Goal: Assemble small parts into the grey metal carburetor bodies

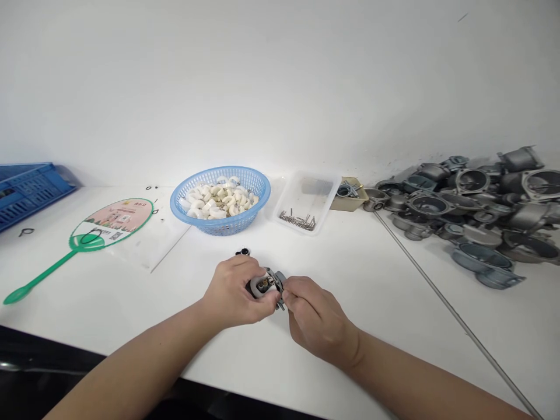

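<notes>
A white table (350,256) meets a pale wall (280,87). Near the table's front, at the middle, the left hand (236,290) grips a metal part (280,279) with a white ring (255,286) in it; the right hand (318,316) has its thumb and fingers closed on the part's right edge. Beyond them stand 1 blue basket (221,229) of white pieces (216,201) and 1 clear tray (321,189) of pins (300,220). A heap of metal housings (475,210) lies to the right, 1 green-handled fan (116,219) to the left.

Grey metal part (280,279) with white curved piece (255,286)
</notes>
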### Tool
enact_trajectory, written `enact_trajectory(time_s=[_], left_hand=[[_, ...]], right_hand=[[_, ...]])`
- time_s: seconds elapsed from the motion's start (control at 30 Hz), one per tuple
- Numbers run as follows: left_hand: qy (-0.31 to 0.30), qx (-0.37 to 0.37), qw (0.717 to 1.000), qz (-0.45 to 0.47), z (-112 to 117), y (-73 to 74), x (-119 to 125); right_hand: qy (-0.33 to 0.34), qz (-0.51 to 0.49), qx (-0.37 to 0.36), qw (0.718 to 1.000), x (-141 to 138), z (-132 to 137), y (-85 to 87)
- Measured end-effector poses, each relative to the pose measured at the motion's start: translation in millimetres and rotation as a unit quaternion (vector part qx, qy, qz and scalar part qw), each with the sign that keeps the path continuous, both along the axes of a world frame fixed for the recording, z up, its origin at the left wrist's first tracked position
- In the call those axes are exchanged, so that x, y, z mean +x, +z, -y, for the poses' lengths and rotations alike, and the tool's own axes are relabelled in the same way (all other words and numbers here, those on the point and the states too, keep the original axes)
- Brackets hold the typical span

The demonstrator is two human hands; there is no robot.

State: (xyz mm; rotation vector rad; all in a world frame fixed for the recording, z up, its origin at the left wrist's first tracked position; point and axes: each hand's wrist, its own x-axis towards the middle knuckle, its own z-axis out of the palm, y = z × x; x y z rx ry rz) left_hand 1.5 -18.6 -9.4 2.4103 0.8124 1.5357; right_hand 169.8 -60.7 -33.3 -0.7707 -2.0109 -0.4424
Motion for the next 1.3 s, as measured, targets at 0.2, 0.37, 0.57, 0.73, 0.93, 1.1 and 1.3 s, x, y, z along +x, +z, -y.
enact_trajectory(time_s=[0.2, 0.37, 0.57, 0.73, 0.93, 1.1, 1.3], left_hand=[[0.007, 0.002, 1.0, 0.005, 0.0, -1.0, 1.4], [0.007, 0.005, 1.0, 0.002, 0.2, -1.1, 1.6], [0.012, 0.011, 1.0, -0.003, 0.9, -0.4, 1.6], [0.01, 0.01, 1.0, 0.002, 1.7, -0.4, 2.0], [0.015, 0.015, 1.0, 0.012, 1.9, -3.0, 2.3], [0.013, 0.013, 1.0, 0.011, 2.2, -3.1, 2.0], [0.02, 0.026, 0.999, 0.011, 3.9, -2.7, 3.1]], right_hand=[[-0.01, 0.001, 0.006, 1.0, -0.2, -0.7, 2.1], [-0.005, 0.001, -0.002, 1.0, 1.2, -1.2, 0.4], [0.003, -0.001, -0.004, 1.0, 2.1, -1.7, 0.0], [0.007, 0.004, -0.013, 1.0, 2.4, -1.2, 0.5], [0.006, 0.01, -0.012, 1.0, 2.4, -0.3, 0.5], [0.0, 0.011, -0.011, 1.0, 1.8, -1.0, 0.9], [0.012, 0.01, -0.025, 1.0, 1.1, -0.5, 2.6]])
